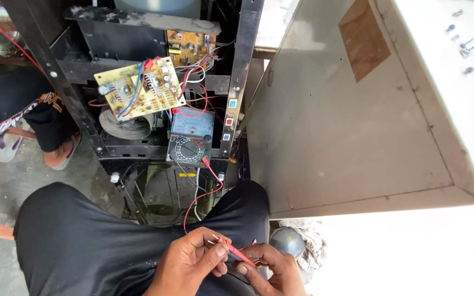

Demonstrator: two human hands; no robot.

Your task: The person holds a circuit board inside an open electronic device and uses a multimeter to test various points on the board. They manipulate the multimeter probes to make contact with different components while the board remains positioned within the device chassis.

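Both hands meet low over the lap, left hand and right hand fingers pinching the red probe.

Red probe, yellow circuit board, black frame.

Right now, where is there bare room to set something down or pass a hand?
Bare: the grey metal panel, bounded by the black frame and scattered screws. Crowded: inside the frame, where circuit board, wires and multimeter pack together. Both hands, left hand and right hand, hold the red probe.
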